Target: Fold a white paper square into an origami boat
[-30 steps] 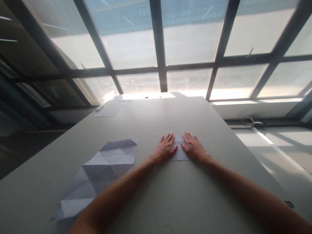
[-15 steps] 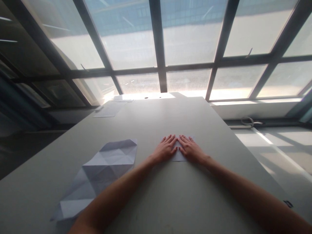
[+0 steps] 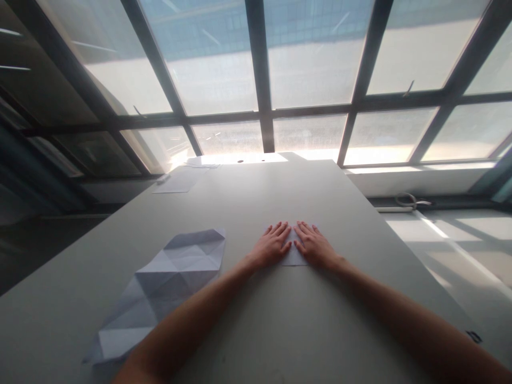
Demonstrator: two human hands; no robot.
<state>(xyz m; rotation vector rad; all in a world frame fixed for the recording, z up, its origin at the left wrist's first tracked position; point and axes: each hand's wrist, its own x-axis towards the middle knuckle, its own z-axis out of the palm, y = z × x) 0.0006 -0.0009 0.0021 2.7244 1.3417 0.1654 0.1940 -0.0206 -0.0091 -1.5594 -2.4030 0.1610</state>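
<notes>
A small piece of white paper (image 3: 294,259) lies on the white table (image 3: 256,208), mostly covered by my two hands. My left hand (image 3: 272,244) rests flat on its left part with the fingers stretched forward. On its right part my right hand (image 3: 314,244) also lies flat, fingers extended. A narrow gap separates the two hands, and paper shows in it and below the thumbs. Left of my left forearm is a larger creased sheet of paper (image 3: 176,266), partly unfolded and raised along its folds; the forearm hides part of it.
Several flat papers (image 3: 178,180) lie at the table's far left corner. Large windows with dark frames (image 3: 262,69) stand beyond the far edge. A coiled cable (image 3: 407,200) sits on the ledge to the right. A small black mark (image 3: 474,336) is near the right edge.
My right hand has shifted very slightly right, so the gap between the hands is a little wider. The papers have not visibly moved.
</notes>
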